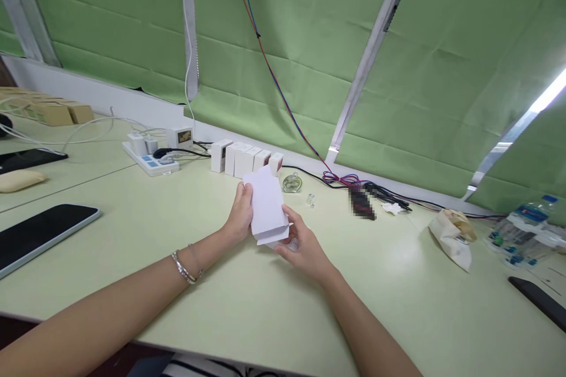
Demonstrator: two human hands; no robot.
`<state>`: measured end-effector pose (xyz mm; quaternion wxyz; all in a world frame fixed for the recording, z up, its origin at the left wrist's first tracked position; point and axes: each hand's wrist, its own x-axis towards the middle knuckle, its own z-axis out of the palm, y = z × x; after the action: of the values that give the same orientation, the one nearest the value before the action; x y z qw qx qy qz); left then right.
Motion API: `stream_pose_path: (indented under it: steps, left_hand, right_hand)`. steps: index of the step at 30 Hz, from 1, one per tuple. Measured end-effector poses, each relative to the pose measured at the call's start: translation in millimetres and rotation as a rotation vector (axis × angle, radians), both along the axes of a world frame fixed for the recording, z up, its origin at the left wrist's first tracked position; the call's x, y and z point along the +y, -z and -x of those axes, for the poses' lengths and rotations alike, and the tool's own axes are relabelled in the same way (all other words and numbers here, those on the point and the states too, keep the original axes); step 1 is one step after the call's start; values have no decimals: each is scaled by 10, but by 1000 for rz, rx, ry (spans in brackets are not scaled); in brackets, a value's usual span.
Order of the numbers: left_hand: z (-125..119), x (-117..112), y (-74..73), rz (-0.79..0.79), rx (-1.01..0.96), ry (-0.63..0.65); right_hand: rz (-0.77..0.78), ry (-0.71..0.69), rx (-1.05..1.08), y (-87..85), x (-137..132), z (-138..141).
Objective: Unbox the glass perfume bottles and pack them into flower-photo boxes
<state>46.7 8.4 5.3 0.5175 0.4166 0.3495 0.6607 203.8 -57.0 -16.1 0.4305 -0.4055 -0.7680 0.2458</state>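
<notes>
A small white cardboard box [267, 203] with loose end flaps is held up above the table between both hands. My left hand [240, 212] grips its left side, the thumb lying along the edge. At the lower right, my right hand [303, 244] has its fingers closed about the bottom flap end. Part of that end is hidden by the fingers. Just beyond the box stands a round glass perfume bottle [292, 182] with pale green liquid. A small clear cap-like piece [311, 200] lies to the right of it.
Behind stands a row of small white boxes [243, 159]. At left are a power strip [152, 159] with chargers and a phone [44, 232]. Cables [389, 195], a crumpled paper bag [451, 238], water bottles [530, 218] and a dark phone [539, 300] lie to the right.
</notes>
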Motion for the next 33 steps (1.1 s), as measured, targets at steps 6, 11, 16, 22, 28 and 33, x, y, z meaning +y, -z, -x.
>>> stream_pose_path:
  steps: [6, 11, 16, 22, 28, 33]
  left_hand:
    - [8, 20, 57, -20, 26, 23]
    - [0, -48, 33, -40, 12, 153]
    - [-6, -115, 4, -59, -59, 427]
    - [8, -123, 13, -102, 126, 475]
    - [19, -102, 36, -183, 226, 655]
    - [4, -76, 92, -192, 290, 499]
  right_hand:
    - [15, 35, 90, 27, 40, 25]
    - [18, 33, 270, 53, 67, 15]
    - [44, 47, 507, 47, 101, 29]
    - [-140, 189, 331, 48, 78, 18]
    - [-501, 257, 45, 54, 70, 6]
    - [-519, 179, -138, 7, 59, -12]
